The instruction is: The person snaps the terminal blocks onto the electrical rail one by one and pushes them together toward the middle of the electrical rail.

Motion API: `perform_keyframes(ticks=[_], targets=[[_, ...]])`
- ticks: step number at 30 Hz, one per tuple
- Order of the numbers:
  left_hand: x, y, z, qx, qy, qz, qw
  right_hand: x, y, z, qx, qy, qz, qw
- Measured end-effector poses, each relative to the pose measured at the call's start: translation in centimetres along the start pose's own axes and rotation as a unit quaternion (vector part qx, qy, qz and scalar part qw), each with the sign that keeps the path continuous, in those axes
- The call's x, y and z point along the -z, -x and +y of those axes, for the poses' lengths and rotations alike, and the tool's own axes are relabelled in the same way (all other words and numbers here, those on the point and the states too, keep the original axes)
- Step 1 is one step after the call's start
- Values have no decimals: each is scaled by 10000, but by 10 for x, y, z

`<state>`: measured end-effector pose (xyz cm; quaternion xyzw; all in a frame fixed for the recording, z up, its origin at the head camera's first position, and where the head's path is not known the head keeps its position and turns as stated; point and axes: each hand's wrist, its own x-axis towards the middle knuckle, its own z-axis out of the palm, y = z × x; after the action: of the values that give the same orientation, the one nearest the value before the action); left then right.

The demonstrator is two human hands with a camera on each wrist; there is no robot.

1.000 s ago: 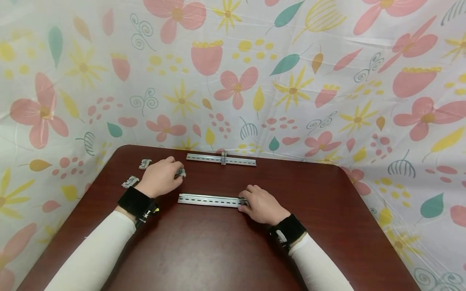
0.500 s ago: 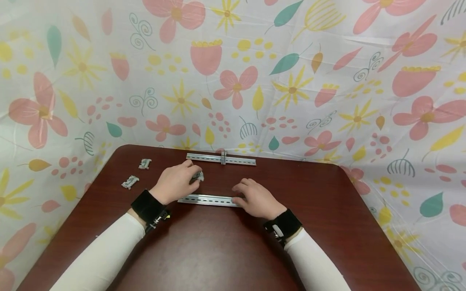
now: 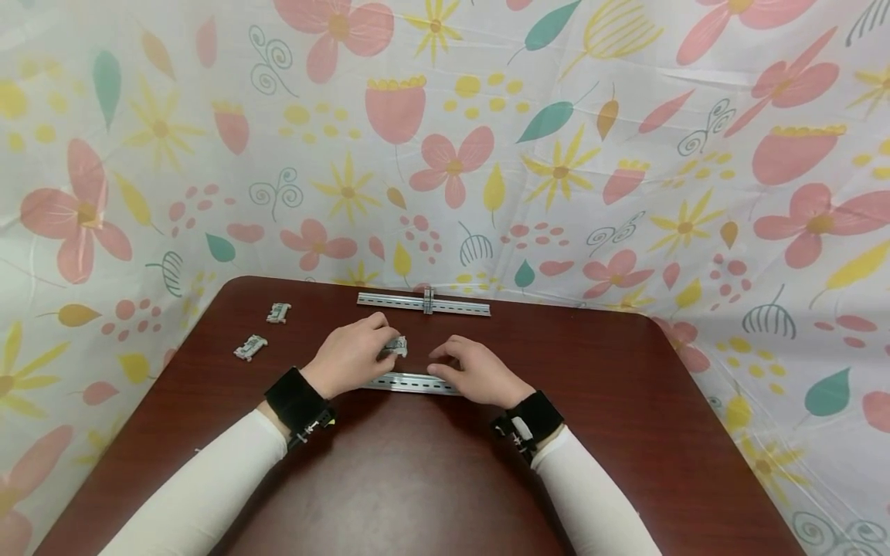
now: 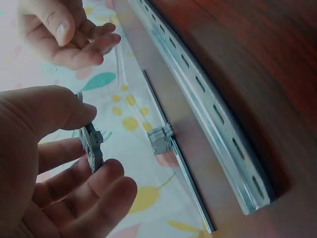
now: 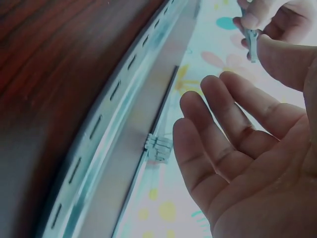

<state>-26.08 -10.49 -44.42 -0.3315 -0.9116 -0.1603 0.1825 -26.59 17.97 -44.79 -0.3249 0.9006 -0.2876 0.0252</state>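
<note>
My left hand [image 3: 356, 349] pinches a grey DIN-rail terminal block [image 3: 396, 346] between thumb and fingers; the left wrist view shows this terminal block [image 4: 91, 144] edge-on. It is raised above the near slotted DIN rail [image 3: 410, 383], which lies crosswise on the table, its ends partly hidden by the hands. Facing it, my right hand [image 3: 480, 371] hovers at the rail's right part. In the right wrist view the right hand [image 5: 242, 148] has relaxed, slightly bent fingers and nothing in its grasp.
Two loose terminal blocks, a rear one [image 3: 279, 313] and a front one [image 3: 250, 347], lie at the table's left. A second DIN rail [image 3: 459, 308] with terminal blocks [image 3: 428, 301] mounted near its middle lies by the back edge. Behind hangs a flowered curtain [image 3: 556, 216].
My left hand has carried the terminal block rightward, over the near rail. My right hand has let go of the rail's right end and shifted slightly left and up.
</note>
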Motion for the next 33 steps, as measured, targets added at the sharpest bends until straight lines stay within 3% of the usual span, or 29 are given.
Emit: perform_keyframes(ticks=[12,21,33], targets=[[-6,0,11,-714,202,279,9969,-9,-1,-2,-64,-568,105,9983],[-10,-1,17,-1253,202,440,9909,-13,-2,-2,-403,-1134,196,9925],[-12,-1,16,-1453,39,664,9871,-11,-2,-3,-626,-1811,238,9812]])
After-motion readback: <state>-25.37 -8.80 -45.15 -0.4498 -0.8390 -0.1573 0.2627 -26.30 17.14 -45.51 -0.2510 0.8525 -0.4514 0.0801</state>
